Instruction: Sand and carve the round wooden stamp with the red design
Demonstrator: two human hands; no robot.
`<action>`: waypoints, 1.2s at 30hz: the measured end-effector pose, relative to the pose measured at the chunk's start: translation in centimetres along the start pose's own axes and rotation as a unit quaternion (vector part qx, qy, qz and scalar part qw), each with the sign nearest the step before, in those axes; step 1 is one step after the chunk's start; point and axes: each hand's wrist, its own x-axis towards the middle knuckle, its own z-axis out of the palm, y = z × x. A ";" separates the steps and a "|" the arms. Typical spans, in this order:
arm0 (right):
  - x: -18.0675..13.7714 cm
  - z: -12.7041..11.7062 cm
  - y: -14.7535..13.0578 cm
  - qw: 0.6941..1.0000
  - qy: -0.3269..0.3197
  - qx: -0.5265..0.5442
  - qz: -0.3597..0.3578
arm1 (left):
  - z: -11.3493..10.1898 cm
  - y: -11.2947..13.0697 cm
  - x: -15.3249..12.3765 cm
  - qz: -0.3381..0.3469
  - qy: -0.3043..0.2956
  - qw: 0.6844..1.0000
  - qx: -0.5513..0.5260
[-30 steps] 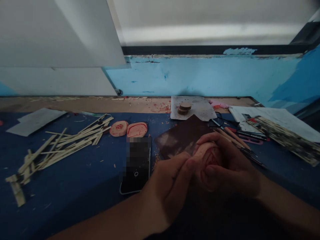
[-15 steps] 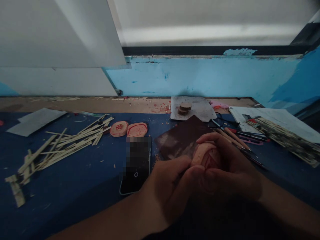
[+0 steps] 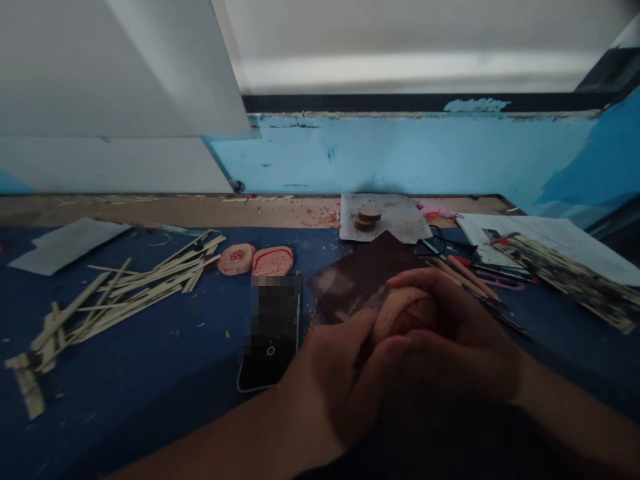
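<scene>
A small round wooden slice with red marks (image 3: 400, 310) sits between both my hands, low in the middle of the view. My right hand (image 3: 460, 340) wraps its fingers over the slice from the right and above. My left hand (image 3: 335, 373) is closed against its left edge, thumb pressed to it; anything else in that hand is hidden. Both hands hover just above a dark brown sheet (image 3: 360, 277) lying on the blue table cover (image 3: 165, 353).
A phone (image 3: 273, 333) lies left of my hands. Two red-painted wooden slices (image 3: 255, 259) and a heap of thin wood strips (image 3: 120, 287) lie further left. Pencils and scissors (image 3: 470, 270), papers (image 3: 550, 247) and stacked wood discs (image 3: 367, 217) are behind and right.
My hands have drawn closer together and slightly leftward; my right fingers now cover more of the slice, so less of its red face shows.
</scene>
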 end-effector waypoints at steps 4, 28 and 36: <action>0.3 -0.1 -0.6 0.997 0.067 -0.032 -0.015 | 0.1 0.1 0.2 -0.045 0.011 0.999 -0.024; 0.7 -0.3 -0.3 0.990 0.099 -0.097 -0.010 | 0.3 0.1 0.3 -0.060 0.031 0.996 -0.063; 0.3 -0.4 0.6 0.993 0.081 -0.084 0.022 | 0.4 -0.1 0.1 -0.047 0.009 0.999 -0.013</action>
